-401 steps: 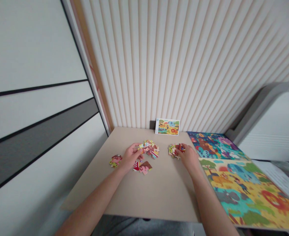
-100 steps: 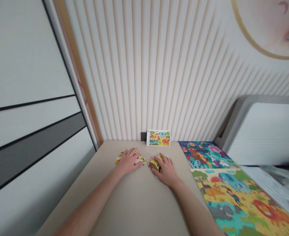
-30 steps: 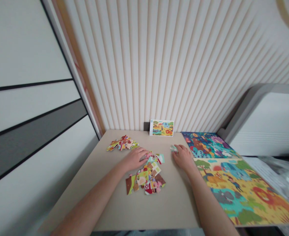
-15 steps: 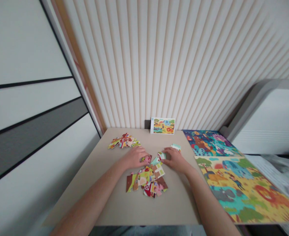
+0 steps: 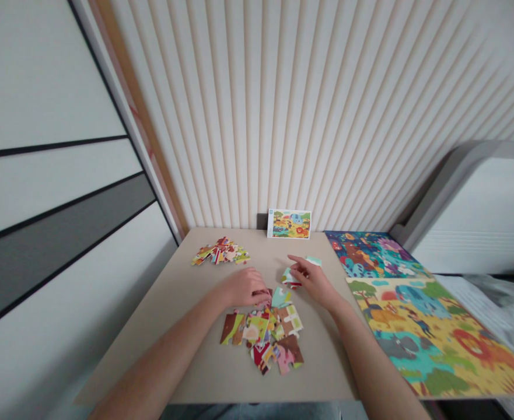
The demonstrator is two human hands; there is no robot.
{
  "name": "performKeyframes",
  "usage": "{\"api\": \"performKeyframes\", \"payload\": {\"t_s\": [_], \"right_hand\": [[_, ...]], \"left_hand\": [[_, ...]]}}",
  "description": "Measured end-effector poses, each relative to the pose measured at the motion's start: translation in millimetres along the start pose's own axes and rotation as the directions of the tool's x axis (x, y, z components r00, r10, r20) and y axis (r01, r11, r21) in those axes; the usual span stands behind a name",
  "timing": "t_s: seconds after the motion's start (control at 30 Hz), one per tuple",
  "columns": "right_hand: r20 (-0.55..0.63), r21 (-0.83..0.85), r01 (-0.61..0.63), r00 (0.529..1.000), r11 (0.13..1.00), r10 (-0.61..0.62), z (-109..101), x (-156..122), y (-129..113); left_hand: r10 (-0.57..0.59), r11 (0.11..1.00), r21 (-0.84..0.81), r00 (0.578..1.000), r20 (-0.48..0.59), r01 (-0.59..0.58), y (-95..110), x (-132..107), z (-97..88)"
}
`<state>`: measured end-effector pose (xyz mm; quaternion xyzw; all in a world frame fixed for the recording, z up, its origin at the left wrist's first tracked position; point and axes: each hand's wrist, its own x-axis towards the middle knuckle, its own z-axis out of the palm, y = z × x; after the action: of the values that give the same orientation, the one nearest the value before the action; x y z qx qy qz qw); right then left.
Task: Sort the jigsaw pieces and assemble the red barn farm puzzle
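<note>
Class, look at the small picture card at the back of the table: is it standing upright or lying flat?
Upright. The picture card stands on its lower edge at the table's far end, its printed face toward the camera, against the ribbed wall.

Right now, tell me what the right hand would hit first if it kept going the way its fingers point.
The right hand points up-left; beyond the piece it pinches, probably bare table, then the small pile of puzzle pieces. Depth is unclear.

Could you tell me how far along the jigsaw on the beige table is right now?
Done: nothing looks joined up; a small heap lies apart near the wall.
In hand: the right hand pinches one piece; the left hand rests on the main loose pile.
Left: nearly all pieces remain loose. The reference card leans against the wall.
</note>
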<state>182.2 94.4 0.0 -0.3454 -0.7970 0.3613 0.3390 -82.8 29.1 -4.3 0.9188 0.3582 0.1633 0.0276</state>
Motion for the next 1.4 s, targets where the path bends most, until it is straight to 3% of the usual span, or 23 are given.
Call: {"api": "performKeyframes", "payload": {"t_s": [0.2,0.37,0.8,1.2,1.4], "right_hand": [[0.025,0.148,0.004,1.000,0.989,-0.008,17.0,-1.9,-10.9],[0.027,0.209,0.014,0.999,0.978,-0.020,38.9,-4.6,-15.7],[-0.206,-0.079,-0.025,0.978,0.997,0.008,30.9,1.1,-1.2],[-0.100,-0.198,-0.024,0.995,0.980,0.004,28.9,-1.5,-2.5],[-0.091,-0.261,-0.045,0.996,0.964,0.022,28.7,-2.1,-1.0]], "left_hand": [[-0.167,0.986,-0.058,0.970,-0.177,0.159,8.6,3.5,0.3],[-0.129,0.992,-0.015,0.982,-0.136,0.128,9.6,4.6,-0.7],[-0.338,0.932,0.028,0.897,-0.286,0.360,-23.5,-7.8,5.0],[-0.302,0.945,0.050,0.923,-0.237,0.322,-18.9,-5.4,5.7],[-0.326,0.932,0.083,0.915,-0.237,0.353,-18.0,-6.9,2.6]]}}
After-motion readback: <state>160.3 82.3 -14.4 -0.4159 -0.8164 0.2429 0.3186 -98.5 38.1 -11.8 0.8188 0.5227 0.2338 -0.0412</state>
